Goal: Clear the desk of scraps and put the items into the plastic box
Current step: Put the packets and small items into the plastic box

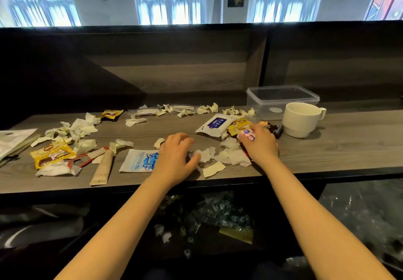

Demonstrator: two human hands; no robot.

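Torn white paper scraps [233,156] litter the grey wooden desk [338,146]. My left hand [176,157] lies with fingers apart on scraps beside a blue-and-white sachet [139,161]. Further right, my right hand [260,145] curls over a small printed packet [248,134] and some dark items [275,129]. A clear plastic box [261,107] stands at the back right, behind a white mug [298,119]. A white wipes pack [216,125] and a yellow snack packet [238,126] lie just beyond my right hand.
On the left lie another yellow packet [52,153], a beige stick sachet [102,167], a red-rimmed item [78,161] and a booklet [13,140]. Clear wrappers [148,111] sit along the back. A dark panel rises behind the desk. Below its front edge sits a dark bag [218,214].
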